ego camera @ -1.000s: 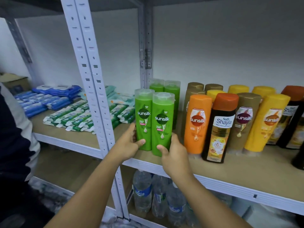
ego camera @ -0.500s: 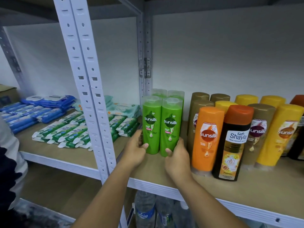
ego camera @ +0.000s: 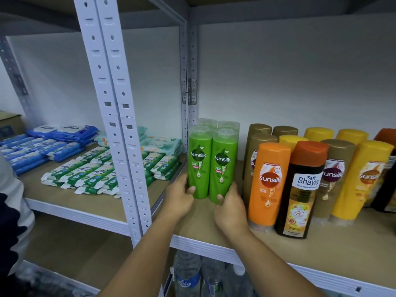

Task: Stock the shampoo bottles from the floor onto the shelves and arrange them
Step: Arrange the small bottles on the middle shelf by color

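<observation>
Two green Sunsilk shampoo bottles stand upright side by side on the wooden shelf (ego camera: 347,249), the left green bottle (ego camera: 199,161) and the right green bottle (ego camera: 224,166). My left hand (ego camera: 179,197) grips the base of the left one. My right hand (ego camera: 230,207) grips the base of the right one. Two more green bottles (ego camera: 228,124) stand directly behind them near the back wall. To the right stand an orange Sunsilk bottle (ego camera: 269,183), a dark Safi Shayla bottle (ego camera: 302,189), and several gold and yellow bottles (ego camera: 364,179).
A white perforated upright post (ego camera: 120,125) splits the shelving just left of my hands. The left bay holds green-white packs (ego camera: 94,174) and blue packs (ego camera: 42,146). Water bottles (ego camera: 187,275) sit on the lower shelf. Another person's sleeve (ego camera: 10,221) is at the far left.
Both hands have pushed the two front green bottles back along the shelf, so they now stand right against the rear pair. The view has moved closer and slightly lower.
</observation>
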`<state>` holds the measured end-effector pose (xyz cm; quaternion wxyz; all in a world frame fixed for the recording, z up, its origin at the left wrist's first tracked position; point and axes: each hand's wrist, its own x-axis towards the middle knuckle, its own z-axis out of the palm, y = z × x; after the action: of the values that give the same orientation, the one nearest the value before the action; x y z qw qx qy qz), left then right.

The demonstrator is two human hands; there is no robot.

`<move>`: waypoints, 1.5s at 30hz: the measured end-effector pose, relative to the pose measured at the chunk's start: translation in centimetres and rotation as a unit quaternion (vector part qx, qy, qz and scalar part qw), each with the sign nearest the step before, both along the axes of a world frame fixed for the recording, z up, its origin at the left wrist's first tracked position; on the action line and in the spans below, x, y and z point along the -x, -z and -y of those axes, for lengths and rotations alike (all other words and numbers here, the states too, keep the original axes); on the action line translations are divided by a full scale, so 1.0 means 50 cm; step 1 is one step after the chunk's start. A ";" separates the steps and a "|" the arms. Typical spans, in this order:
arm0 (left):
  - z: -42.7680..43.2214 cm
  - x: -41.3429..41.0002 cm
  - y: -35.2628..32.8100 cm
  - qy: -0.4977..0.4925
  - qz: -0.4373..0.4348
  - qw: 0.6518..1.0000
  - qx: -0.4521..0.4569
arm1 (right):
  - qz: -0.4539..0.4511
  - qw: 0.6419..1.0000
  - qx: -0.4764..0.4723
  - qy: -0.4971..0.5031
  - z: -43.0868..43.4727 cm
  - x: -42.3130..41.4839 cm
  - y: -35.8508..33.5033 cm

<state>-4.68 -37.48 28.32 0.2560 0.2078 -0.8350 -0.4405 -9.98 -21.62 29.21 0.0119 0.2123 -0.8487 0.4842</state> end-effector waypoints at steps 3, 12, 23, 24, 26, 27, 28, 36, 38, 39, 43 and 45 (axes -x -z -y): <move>-0.036 -0.034 -0.026 -0.013 0.061 0.995 0.078 | -0.013 0.998 -0.052 -0.018 -0.009 -0.012 0.005; -0.151 -0.128 -0.034 0.055 0.211 0.948 0.231 | -0.127 0.936 -0.256 -0.203 -0.143 -0.082 0.001; -0.311 -0.166 -0.024 0.105 0.158 0.948 0.255 | -0.150 0.907 -0.295 -0.261 -0.417 -0.083 -0.032; -0.322 -0.165 -0.027 0.102 0.155 0.952 0.242 | -0.138 0.914 -0.292 -0.248 -0.440 -0.078 -0.036; -0.345 -0.158 -0.038 0.085 0.145 0.962 0.215 | -0.128 0.928 -0.280 -0.209 -0.480 -0.065 -0.041; -0.352 -0.151 -0.044 0.074 0.136 0.969 0.193 | -0.125 0.937 -0.269 -0.186 -0.495 -0.058 -0.043; -0.358 -0.143 -0.052 0.065 0.124 0.977 0.162 | -0.122 0.946 -0.253 -0.164 -0.508 -0.052 -0.045; -0.363 -0.066 -0.059 0.037 0.010 0.997 -0.061 | -0.035 0.998 -0.036 -0.046 -0.496 0.013 -0.034; -0.357 -0.047 -0.060 0.047 0.007 0.996 -0.077 | -0.019 0.998 -0.013 -0.057 -0.478 0.028 -0.035; -0.355 -0.038 -0.060 0.056 0.006 0.995 -0.083 | -0.012 0.998 -0.002 -0.063 -0.471 0.036 -0.035; -0.362 -0.010 -0.064 0.086 0.004 0.992 -0.093 | 0.012 0.996 0.019 -0.088 -0.451 0.067 -0.036; -0.362 -0.003 -0.064 0.089 0.013 0.993 -0.073 | 0.012 0.996 0.008 -0.092 -0.447 0.079 -0.042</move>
<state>-4.52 -19.35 31.53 0.1892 0.1563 -0.8191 -0.5184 -13.92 0.72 31.29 -0.0413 0.2832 -0.8220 0.4924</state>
